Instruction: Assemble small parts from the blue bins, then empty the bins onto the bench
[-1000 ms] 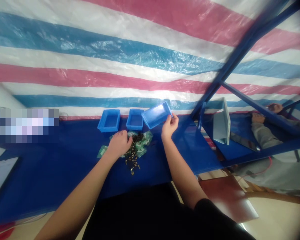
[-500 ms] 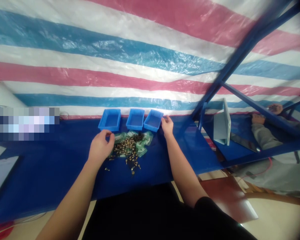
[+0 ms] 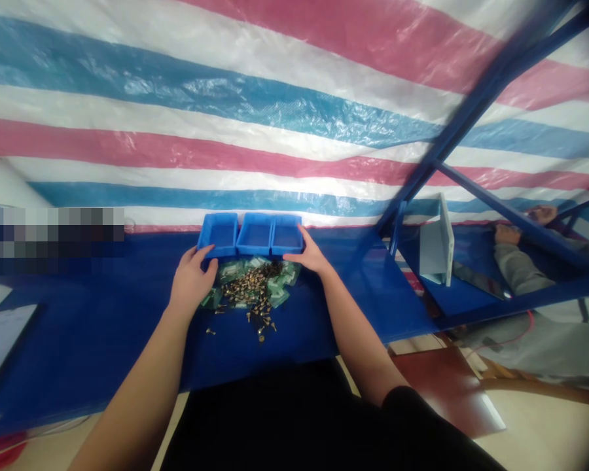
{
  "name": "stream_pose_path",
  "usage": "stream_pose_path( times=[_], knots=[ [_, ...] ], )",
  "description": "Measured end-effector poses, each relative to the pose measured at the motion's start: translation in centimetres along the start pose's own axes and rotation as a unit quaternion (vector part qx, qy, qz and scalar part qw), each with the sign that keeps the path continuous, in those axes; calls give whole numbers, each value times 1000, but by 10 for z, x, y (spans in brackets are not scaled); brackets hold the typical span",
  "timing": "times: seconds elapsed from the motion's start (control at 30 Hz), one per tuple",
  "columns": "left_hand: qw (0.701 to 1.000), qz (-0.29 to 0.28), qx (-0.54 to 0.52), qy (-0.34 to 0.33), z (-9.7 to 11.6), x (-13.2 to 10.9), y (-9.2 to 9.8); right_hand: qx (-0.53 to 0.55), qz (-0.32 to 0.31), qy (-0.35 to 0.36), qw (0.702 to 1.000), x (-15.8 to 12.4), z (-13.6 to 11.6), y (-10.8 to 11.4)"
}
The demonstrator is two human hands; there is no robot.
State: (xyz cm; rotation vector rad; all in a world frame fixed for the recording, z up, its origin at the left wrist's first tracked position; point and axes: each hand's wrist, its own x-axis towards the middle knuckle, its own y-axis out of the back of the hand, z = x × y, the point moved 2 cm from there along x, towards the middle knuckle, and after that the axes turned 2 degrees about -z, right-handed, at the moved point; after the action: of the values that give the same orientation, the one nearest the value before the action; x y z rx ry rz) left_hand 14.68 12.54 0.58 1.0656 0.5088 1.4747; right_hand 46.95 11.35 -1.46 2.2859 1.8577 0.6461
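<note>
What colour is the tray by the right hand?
The tray is bright blue, seen best in head view.

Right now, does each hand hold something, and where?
No firm grip shows: the left hand touches the left blue bin's corner, the right hand the right bin's corner.

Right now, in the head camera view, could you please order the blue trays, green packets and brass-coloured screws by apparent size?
1. The blue trays: they look alike, so I won't rank them against each other.
2. The green packets.
3. The brass-coloured screws.
</note>
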Motion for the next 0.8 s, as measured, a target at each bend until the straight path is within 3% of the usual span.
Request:
stream_pose_path(
  times=[0.1,0.33,0.57,0.8],
  knots=[
    [1000,-13,-4,10,-2,2,0,-73,-16,38,996,-1,-2,-5],
    [996,-88,-6,22,-7,6,-3,-157,85,-3,984,-1,0,-10],
    [993,-103,3,57,-7,14,1,-174,31,38,984,-2,-3,-6],
    [991,-111,-13,69,-18,23,8,-174,17,64,983,-8,-11,-19]
  ],
)
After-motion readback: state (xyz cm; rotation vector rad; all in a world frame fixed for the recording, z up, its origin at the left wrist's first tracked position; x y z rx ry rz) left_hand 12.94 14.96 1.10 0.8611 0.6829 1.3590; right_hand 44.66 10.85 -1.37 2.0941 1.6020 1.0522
